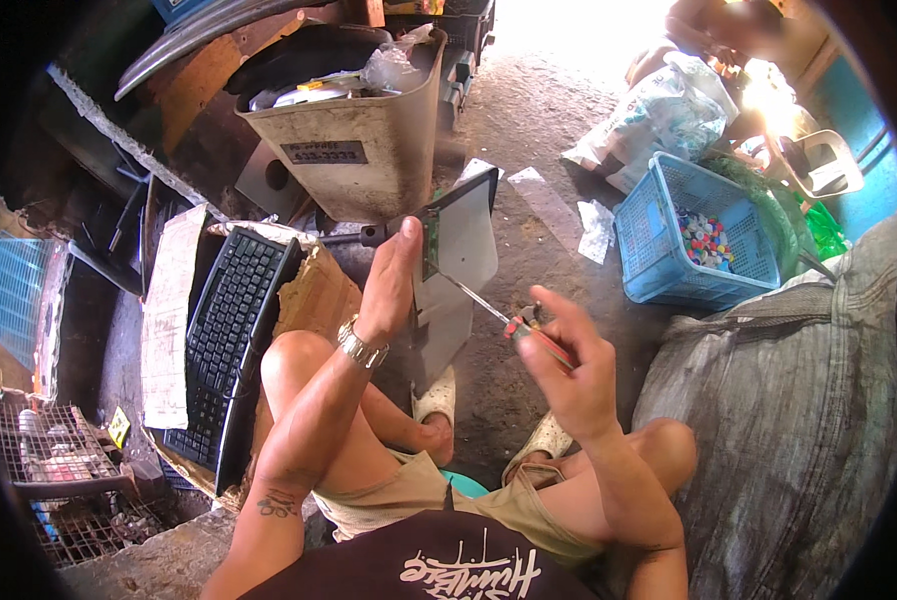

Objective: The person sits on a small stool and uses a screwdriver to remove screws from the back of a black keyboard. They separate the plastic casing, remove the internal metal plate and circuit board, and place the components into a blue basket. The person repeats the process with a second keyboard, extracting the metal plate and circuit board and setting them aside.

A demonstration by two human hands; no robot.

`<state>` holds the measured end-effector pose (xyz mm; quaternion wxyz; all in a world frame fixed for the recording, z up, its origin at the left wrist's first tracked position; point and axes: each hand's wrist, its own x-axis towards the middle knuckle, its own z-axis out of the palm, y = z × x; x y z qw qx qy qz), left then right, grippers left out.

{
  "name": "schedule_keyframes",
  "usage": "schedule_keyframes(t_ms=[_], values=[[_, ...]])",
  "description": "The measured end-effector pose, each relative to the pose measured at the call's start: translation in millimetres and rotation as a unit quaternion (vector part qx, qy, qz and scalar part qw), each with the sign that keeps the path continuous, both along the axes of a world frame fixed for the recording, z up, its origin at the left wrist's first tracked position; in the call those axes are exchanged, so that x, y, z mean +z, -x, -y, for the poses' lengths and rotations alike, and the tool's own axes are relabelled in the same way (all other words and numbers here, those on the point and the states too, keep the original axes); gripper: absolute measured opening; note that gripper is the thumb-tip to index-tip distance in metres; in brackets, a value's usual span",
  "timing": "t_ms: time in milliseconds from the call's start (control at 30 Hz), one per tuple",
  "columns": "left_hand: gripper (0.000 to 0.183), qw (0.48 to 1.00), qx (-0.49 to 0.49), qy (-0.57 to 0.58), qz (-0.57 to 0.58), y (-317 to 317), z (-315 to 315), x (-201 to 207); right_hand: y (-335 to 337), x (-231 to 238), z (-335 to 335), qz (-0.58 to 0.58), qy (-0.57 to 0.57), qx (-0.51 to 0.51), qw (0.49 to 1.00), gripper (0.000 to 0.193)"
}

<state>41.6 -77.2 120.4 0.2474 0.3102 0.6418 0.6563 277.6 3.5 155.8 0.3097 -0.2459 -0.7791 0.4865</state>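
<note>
L hand (389,285) is holding a dark-framed flat panel (469,240) w/ green circuit board (432,242), in front of the beige bin (354,150); thumb is showing, other fingers hidden, so can't tell their state. R hand (581,378) is pinching a red-and-green-handled screwdriver (517,328) btwn thumb & curled fingers, index sticking out. Tip's pointing at the panel, contact unclear. Risk: a loose grip or tilting panel could be causing a slip, prob. scratching the board or jabbing L hand.
</note>
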Motion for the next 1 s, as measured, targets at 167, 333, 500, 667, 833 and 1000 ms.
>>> schedule_keyframes(t_ms=[167, 333, 500, 667, 833, 1000], values=[[0.07, 0.991, -0.012, -0.058, 0.12, 8, -7, -13, -3, 9, -11, -0.058, 0.371, 0.091, 0.922, 0.036], [0.065, 1.0, -0.003, 0.016, -0.02, 4, 1, -15, -6, 0, -11, 0.026, 0.465, 0.111, 0.878, 0.036], [0.067, 0.996, -0.001, 0.036, -0.08, -7, 4, -7, -1, -13, -8, 0.074, -0.363, 0.026, 0.928, 0.038], [0.064, 0.996, 0.064, -0.046, 0.03, -11, -14, -9, -3, 4, -18, -0.062, 0.269, 0.023, 0.961, 0.039], [0.063, 0.994, 0.105, -0.003, -0.001, -18, -10, -13, 3, 7, -15, -0.098, 0.242, -0.082, 0.962, 0.027], [0.066, 0.99, 0.116, -0.034, 0.071, -12, -11, -13, 1, -7, -18, -0.087, 0.255, -0.029, 0.963, 0.036]])
